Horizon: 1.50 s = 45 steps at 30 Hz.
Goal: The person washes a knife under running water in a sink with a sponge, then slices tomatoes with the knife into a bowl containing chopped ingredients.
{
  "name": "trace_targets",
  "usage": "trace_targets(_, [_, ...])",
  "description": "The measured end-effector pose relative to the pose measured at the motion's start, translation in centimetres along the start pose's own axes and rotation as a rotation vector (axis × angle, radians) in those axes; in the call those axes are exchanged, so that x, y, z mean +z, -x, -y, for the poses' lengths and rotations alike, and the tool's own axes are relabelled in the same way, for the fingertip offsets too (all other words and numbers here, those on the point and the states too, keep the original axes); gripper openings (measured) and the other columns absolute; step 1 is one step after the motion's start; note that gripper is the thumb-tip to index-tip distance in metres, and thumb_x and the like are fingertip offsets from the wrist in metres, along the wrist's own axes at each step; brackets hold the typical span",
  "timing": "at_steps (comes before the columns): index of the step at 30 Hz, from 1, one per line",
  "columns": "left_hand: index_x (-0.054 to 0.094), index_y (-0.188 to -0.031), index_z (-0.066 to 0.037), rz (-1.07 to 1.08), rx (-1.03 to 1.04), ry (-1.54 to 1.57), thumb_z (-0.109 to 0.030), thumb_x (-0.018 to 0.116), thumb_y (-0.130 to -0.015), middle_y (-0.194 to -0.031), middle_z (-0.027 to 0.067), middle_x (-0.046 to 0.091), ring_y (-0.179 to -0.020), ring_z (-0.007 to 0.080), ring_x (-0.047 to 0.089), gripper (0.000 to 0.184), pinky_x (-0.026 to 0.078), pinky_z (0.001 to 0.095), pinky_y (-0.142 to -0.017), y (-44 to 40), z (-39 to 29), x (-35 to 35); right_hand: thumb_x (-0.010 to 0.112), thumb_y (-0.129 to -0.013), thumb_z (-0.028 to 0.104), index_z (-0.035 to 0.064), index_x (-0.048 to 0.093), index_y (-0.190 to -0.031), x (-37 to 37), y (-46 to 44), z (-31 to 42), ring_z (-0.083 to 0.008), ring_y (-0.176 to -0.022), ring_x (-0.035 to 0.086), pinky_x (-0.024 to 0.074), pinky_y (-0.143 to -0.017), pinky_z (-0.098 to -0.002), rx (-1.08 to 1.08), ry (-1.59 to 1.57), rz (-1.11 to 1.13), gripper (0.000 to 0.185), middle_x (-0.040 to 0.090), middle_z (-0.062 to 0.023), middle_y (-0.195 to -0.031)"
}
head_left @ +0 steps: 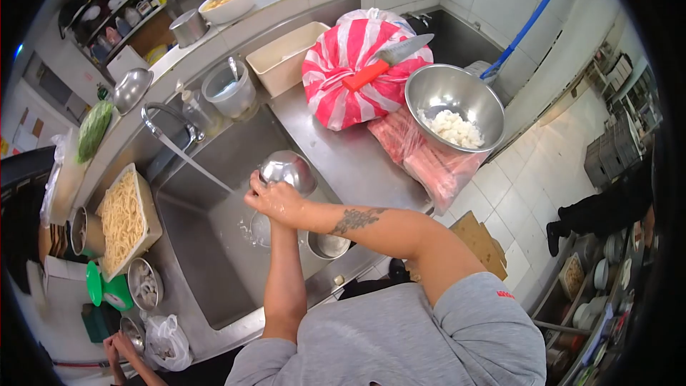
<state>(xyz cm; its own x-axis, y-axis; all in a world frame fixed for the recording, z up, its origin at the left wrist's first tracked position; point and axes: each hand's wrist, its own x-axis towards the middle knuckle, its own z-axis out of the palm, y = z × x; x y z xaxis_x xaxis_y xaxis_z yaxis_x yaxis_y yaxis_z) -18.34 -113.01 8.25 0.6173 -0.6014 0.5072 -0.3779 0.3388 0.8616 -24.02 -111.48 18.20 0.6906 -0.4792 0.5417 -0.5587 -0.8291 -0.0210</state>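
My right hand (280,200) reaches across my left wrist over the sink, its fingers curled closed. My left hand lies mostly behind it; its wrist (277,230) shows, but its fingers are hidden. Against the hands' far side is a shiny metal bowl (289,171); which hand grips it, if either, I cannot tell. A stream of water (193,163) pours from the faucet (163,116) towards my hands. Beneath them, a small round dish (262,229) sits in the sink basin (207,271). Another metal bowl (330,244) is near my right forearm, partly covered.
Right of the sink are a red-striped bag (336,64), a red-handled knife (368,75) lying on it, a steel bowl of white food (493,111) and bagged meat (429,161). Left stands a tray of noodles (121,221). Another person's hands (121,347) show lower left.
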Motion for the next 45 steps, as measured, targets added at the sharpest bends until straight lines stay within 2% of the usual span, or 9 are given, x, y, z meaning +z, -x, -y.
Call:
trace_targets(11, [0.042, -0.115, -0.007, 0.051, -0.193, 0.142, -0.019, 0.053, -0.090, -0.114, 0.0085, 0.054, -0.101, 0.0221, 0.056, 0.030, 0.049, 0.0349, -0.087, 0.0, -1.5, -0.1, 0.058, -0.074, 0.012, 0.0038, 0.049, -0.097, -1.6, 0.6, 0.2, -0.0231, -0.064, 0.068, 0.0556, -0.048, -0.0326, 0.021, 0.049, 0.023, 0.026, 0.048, -0.0295, -0.119])
trace_targets(21, [0.047, -0.119, -0.011, 0.244, -1.188, 1.121, -0.029, 0.050, -0.093, -0.106, 0.0080, 0.059, -0.099, 0.0224, 0.059, 0.032, 0.050, 0.0367, -0.085, -0.6, -6.6, 0.8, 0.058, -0.077, 0.014, 0.0099, 0.049, -0.101, -5.9, 2.0, -1.2, -0.0238, -0.060, 0.067, 0.0548, -0.050, -0.0349, 0.257, -0.004, 0.116, 0.026, 0.049, -0.0261, -0.123])
trace_targets(23, [0.048, -0.120, -0.011, 0.347, -1.244, 1.146, -0.031, 0.050, -0.094, -0.105, 0.0080, 0.060, -0.098, 0.0225, 0.059, 0.033, 0.050, 0.0370, -0.085, -0.6, -7.9, 1.6, 0.060, -0.075, 0.012, 0.0130, 0.051, -0.105, -7.4, 2.5, -2.0, -0.0319, -0.076, 0.067, 0.0549, -0.058, -0.0415, 0.441, -0.061, 0.231, 0.031, 0.050, -0.0218, -0.125])
trace_targets(27, [0.044, -0.129, -0.009, 0.592, -0.982, 0.655, -0.039, 0.046, -0.095, -0.120, 0.0090, 0.052, -0.111, 0.0213, 0.051, 0.045, 0.044, 0.0352, -0.094, -0.1, -11.0, 4.5, 0.057, -0.077, 0.006, 0.0084, 0.052, -0.106, -8.1, 7.4, -6.2, -0.0320, -0.089, 0.060, 0.0505, -0.077, -0.0420, 0.732, -0.398, -0.373, 0.030, 0.055, -0.0158, -0.110])
trace_targets(29, [0.041, -0.134, -0.009, 0.866, -0.763, 0.496, -0.038, 0.052, -0.092, -0.136, 0.0148, 0.042, -0.124, 0.0266, 0.043, 0.053, 0.033, 0.0336, -0.104, 0.9, -10.0, 6.3, 0.056, -0.079, 0.003, 0.0070, 0.047, -0.105, -6.4, 11.4, -9.0, -0.0232, -0.066, 0.059, 0.0509, -0.055, -0.0376, 0.751, -0.355, -0.525, 0.028, 0.055, -0.0120, -0.091])
trace_targets(31, [0.049, -0.129, -0.007, 1.159, -0.486, 0.049, -0.034, 0.053, -0.092, -0.135, 0.0189, 0.042, -0.120, 0.0307, 0.046, 0.047, 0.040, 0.0339, -0.098, 0.4, -11.3, 7.3, 0.051, -0.079, 0.001, 0.0069, 0.043, -0.100, -7.6, 14.4, -8.9, -0.0214, -0.063, 0.058, 0.0480, -0.049, -0.0339, 1.213, -0.755, -0.474, 0.023, 0.052, -0.0123, -0.091])
trace_targets(36, [0.064, -0.106, -0.004, 1.379, -0.106, -0.152, -0.030, 0.057, -0.088, -0.103, 0.0189, 0.063, -0.098, 0.0252, 0.060, 0.033, 0.046, 0.0366, -0.086, -6.4, -12.9, 7.9, 0.051, -0.087, 0.004, 0.0087, 0.035, -0.101, -9.1, 17.2, -8.4, -0.0113, -0.037, 0.043, 0.0325, -0.028, -0.0229, 1.361, -1.039, -0.606, 0.022, 0.048, -0.0092, -0.086])
trace_targets(41, [0.061, -0.085, -0.005, 0.766, -0.340, -0.108, -0.014, 0.056, -0.084, -0.072, 0.0024, 0.059, -0.062, 0.0115, 0.053, 0.011, 0.045, 0.0269, -0.055, -16.8, -7.6, 6.6, 0.052, -0.092, 0.011, 0.0035, 0.039, -0.116, -10.5, 17.0, -7.8, -0.0144, -0.045, 0.052, 0.0427, -0.034, -0.0257, 1.461, -0.926, -0.529, 0.028, 0.051, -0.0153, -0.100])
trace_targets(45, [0.058, -0.082, -0.009, 0.301, -0.588, 0.323, -0.014, 0.057, -0.083, -0.069, 0.0004, 0.056, -0.060, 0.0111, 0.053, 0.005, 0.044, 0.0265, -0.052, -21.9, -3.9, 2.3, 0.058, -0.085, 0.006, -0.0020, 0.036, -0.129, -12.7, 17.5, -6.1, -0.0266, -0.086, 0.058, 0.0521, -0.061, -0.0315, 1.104, -0.275, -0.231, 0.050, 0.049, -0.0205, -0.114])
